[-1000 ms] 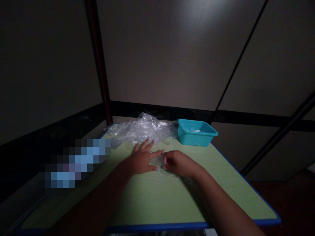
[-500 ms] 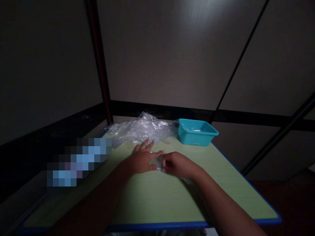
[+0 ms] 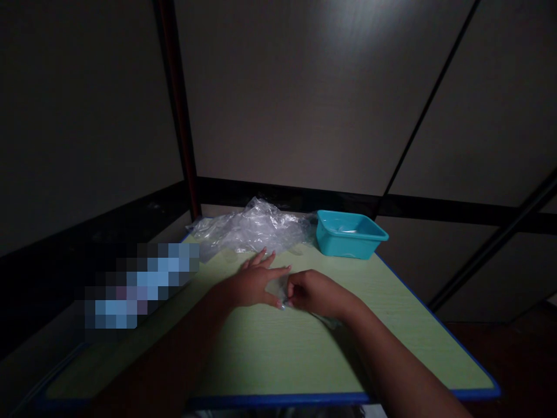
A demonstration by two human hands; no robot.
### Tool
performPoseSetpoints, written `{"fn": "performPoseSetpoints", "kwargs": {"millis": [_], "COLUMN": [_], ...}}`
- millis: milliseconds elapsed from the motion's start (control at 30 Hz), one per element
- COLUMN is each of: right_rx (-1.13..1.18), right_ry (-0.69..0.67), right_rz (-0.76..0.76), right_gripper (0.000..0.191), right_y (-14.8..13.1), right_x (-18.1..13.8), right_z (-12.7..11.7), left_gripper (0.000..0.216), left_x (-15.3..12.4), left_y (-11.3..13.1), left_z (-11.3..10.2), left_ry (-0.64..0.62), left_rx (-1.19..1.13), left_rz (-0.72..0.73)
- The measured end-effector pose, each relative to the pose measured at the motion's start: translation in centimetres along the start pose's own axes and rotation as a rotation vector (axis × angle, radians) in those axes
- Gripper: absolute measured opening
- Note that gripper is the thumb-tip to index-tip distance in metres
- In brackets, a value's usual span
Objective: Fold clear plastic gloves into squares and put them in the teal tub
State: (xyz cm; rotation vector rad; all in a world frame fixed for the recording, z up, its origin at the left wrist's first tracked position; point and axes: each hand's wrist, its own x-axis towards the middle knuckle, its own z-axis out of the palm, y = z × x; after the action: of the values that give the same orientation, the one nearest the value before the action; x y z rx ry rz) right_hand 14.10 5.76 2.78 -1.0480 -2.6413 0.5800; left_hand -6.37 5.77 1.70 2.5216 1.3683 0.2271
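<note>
My left hand lies with its fingers spread over the table, pressing near a thin piece of clear plastic. That plastic shows between my left thumb and forefinger and runs under my right hand. The right fingers are curled into a pinch on its edge, close to my left thumb tip. Another bit of clear plastic pokes out below my right wrist. Most of the piece is covered by my hands, so its full shape is hidden.
A crumpled heap of clear plastic bags lies at the table's back left. To its right stands a turquoise basket with something clear inside. A blurred-out bluish object is at the left edge. The green table has a blue rim.
My left fingers have shifted slightly and the thumb has slid a little toward the front. More clear plastic shows under my right wrist. The right hand keeps its pinch.
</note>
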Motion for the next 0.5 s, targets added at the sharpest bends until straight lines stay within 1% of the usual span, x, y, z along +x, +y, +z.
{"fn": "performPoseSetpoints", "kwargs": {"millis": [67,133,233,333,500], "right_rx": [0.021,0.034,0.038,0.036,0.096], "right_ry": [-0.023,-0.038,-0.047,-0.025,0.033], "right_rz": [-0.013,-0.023,-0.014,-0.024,0.000], "right_gripper": [0.007,0.010,0.012,0.011,0.008], "right_y": [0.0,0.0,-0.1,-0.1,-0.6], "right_x": [-0.1,-0.1,-0.1,-0.1,-0.4], "right_z": [-0.1,-0.2,-0.2,-0.4,-1.9], "left_gripper": [0.063,0.054,0.055,0.056,0.048], "left_x": [0.0,0.1,0.2,0.2,0.3], "left_y": [0.1,0.1,0.1,0.1,0.6], "left_z": [0.1,0.2,0.4,0.5,0.1], "left_ry": [0.023,0.045,0.045,0.041,0.058], "left_rx": [-0.012,-0.003,0.018,0.023,0.012], "left_rz": [-0.003,-0.019,-0.022,0.001,0.099]}}
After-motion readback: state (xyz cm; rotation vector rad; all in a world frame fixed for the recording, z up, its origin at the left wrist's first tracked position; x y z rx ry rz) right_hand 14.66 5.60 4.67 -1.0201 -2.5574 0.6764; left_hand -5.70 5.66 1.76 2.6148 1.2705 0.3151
